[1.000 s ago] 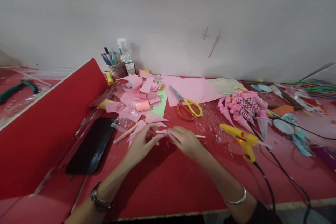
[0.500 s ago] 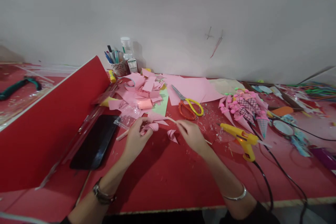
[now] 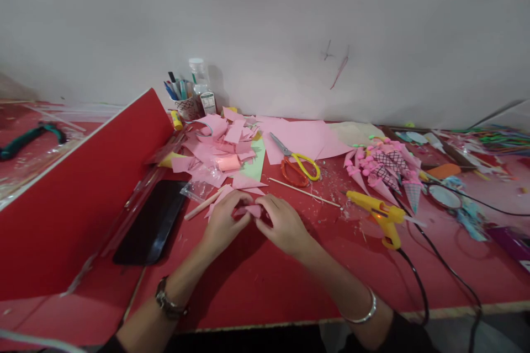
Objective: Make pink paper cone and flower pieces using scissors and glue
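Between both hands is a small curled piece of pink paper (image 3: 253, 210). My left hand (image 3: 226, 218) pinches it from the left, and my right hand (image 3: 281, 223) closes on its right side; the fingertips partly cover it. A thin wooden stick (image 3: 304, 192) lies on the red table (image 3: 248, 287) just beyond my right hand. Left of my left hand rests a thicker pale stick (image 3: 202, 205), close to a pink paper scrap (image 3: 218, 198). Another pointed pink paper piece (image 3: 246, 181) lies beyond the fingers.
Scissors (image 3: 296, 160) lie behind the stick. A yellow glue gun (image 3: 376, 212) with a black cord is at right, before a pile of pink paper cones (image 3: 385, 165). A phone (image 3: 151, 223) and a red upright board (image 3: 91, 198) stand left. Pink scraps (image 3: 223, 143) are heaped behind.
My right hand has let go of the thin stick, which now lies on the table. It has moved left to meet my left hand at the pink paper. The loose curl is no longer on the table.
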A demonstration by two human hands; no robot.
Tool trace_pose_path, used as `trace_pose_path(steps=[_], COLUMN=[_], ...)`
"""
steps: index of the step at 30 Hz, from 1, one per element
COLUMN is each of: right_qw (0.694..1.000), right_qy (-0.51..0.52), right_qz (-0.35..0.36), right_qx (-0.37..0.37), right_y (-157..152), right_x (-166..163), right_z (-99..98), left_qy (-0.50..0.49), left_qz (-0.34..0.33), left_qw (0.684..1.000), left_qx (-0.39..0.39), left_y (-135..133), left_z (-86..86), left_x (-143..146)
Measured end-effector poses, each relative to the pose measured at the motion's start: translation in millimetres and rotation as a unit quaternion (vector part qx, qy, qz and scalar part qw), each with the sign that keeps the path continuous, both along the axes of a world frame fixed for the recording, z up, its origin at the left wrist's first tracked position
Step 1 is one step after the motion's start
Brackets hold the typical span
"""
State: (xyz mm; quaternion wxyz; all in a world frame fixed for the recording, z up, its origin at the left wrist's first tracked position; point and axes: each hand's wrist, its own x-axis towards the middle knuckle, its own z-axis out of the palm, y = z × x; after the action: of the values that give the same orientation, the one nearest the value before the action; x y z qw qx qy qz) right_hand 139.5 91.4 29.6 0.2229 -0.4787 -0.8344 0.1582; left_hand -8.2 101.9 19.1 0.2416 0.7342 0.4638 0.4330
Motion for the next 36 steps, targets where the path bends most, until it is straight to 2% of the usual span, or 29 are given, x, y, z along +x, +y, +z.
trace_pose_path(steps=[6, 11, 17, 22, 25, 28, 32, 36], right_qw=[0.998, 0.995, 0.982, 0.978, 0.98, 0.978, 0.971, 0.96], right_qy=[0.055, 0.098, 0.177, 0.2, 0.189, 0.196, 0.227, 0.268], right_qz=[0.004, -0.005, 0.021, 0.036, 0.056, 0.07, 0.071, 0.083], right_qx=[0.01, -0.004, -0.056, -0.051, -0.025, 0.002, 0.027, 0.001], right_y=[1, 3, 6, 1, -2, -4, -3, -3], right_x=[5, 8, 13, 13, 14, 15, 18, 16], right_z=[0.9, 2.7, 2.2, 2.9, 5.1, 7.4, 8.3, 7.8], left_qy=[0.022, 0.017, -0.013, -0.04, -0.109, -0.216, -0.291, -0.329], left_qz=[0.008, -0.065, -0.111, -0.094, -0.072, -0.069, -0.14, -0.205], left_qw=[1.0, 0.998, 0.993, 0.993, 0.985, 0.947, 0.85, 0.789], left_qx=[-0.004, -0.017, -0.037, -0.064, -0.109, -0.226, -0.415, -0.477], left_y=[0, -2, -6, -16, -22, -25, -24, -23], left_z=[2.2, 5.6, 13.3, 20.5, 20.0, 18.2, 20.3, 23.2], left_x=[0, 0, -6, -7, -4, -2, -2, 0])
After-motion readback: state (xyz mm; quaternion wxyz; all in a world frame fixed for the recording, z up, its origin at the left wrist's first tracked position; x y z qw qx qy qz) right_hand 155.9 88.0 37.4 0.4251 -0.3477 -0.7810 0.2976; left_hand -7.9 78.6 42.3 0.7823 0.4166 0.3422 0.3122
